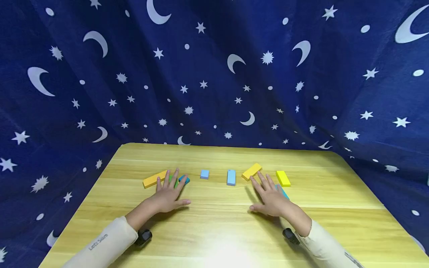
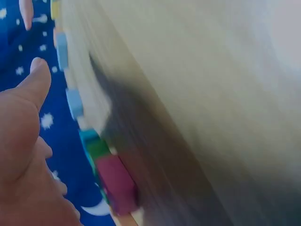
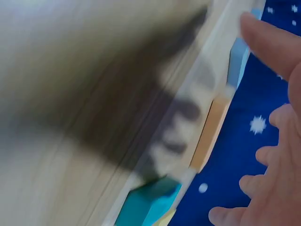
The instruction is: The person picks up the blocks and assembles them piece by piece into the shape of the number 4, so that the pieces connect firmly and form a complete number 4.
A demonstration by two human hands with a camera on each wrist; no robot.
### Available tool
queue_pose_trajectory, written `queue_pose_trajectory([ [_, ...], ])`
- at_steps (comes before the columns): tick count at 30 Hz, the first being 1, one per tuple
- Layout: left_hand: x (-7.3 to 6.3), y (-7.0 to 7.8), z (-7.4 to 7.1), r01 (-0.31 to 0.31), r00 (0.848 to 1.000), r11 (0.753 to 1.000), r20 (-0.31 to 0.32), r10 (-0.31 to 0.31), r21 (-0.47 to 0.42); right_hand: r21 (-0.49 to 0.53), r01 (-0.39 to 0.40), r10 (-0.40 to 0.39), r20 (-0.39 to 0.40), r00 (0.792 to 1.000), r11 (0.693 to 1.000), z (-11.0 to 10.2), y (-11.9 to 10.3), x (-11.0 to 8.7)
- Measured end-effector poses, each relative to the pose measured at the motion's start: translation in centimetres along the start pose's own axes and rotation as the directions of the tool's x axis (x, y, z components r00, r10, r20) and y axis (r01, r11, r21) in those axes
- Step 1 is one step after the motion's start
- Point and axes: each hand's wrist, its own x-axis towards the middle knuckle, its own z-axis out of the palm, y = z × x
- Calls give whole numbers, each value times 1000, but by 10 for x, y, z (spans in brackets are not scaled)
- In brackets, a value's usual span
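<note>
My left hand [image 1: 165, 199] hovers over the table with fingers spread and holds nothing. Beyond its fingers lie an orange block [image 1: 155, 179], a green block [image 1: 173, 181] and a dark blue block [image 1: 184, 179]. A magenta block [image 2: 116, 183] shows in the left wrist view, but the left hand hides it from the head view. My right hand [image 1: 273, 201], also spread and holding nothing, is above the table at the right. A yellow-orange block [image 1: 251, 171] lies just past its fingertips. A teal-blue block [image 3: 148, 202] is partly covered by this hand in the head view.
Between the hands lie a small light blue block [image 1: 205, 174] and a longer light blue block [image 1: 231, 177]. A yellow block [image 1: 283, 178] lies at the far right of the row. Behind the wooden table [image 1: 221, 219] hangs a dark blue star-and-moon cloth [image 1: 214, 67].
</note>
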Motion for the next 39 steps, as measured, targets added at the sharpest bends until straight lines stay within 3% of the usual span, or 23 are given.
queue_pose_trajectory([
  [7, 13, -24, 5, -25, 1000, 999, 5, 25, -42, 6, -2, 2, 29, 1000, 1000, -10, 33, -3],
  [13, 16, -32, 6, -55, 998, 996, 19, 57, -65, 50, 15, -21, 118, 993, 999, -21, 58, -8],
  [18, 18, -36, 2, -79, 997, 996, -26, 79, -27, 104, -4, -18, 205, 979, 995, -25, 68, -8],
  [21, 19, -37, 1, -79, 994, 997, -69, 80, 19, 113, -46, 16, 247, 969, 992, -26, 69, -4],
  [27, 17, -33, 4, -66, 987, 995, -143, 77, 75, 4, -48, 45, 246, 968, 999, -24, 60, 8],
  [35, 12, -16, 11, -81, 977, 996, -197, 84, 23, -61, -31, 44, 228, 973, 998, -21, 45, 8],
  [39, 7, -4, 13, -130, 970, 991, -206, 130, 13, -54, -17, 28, 210, 977, 998, -19, 34, 8],
])
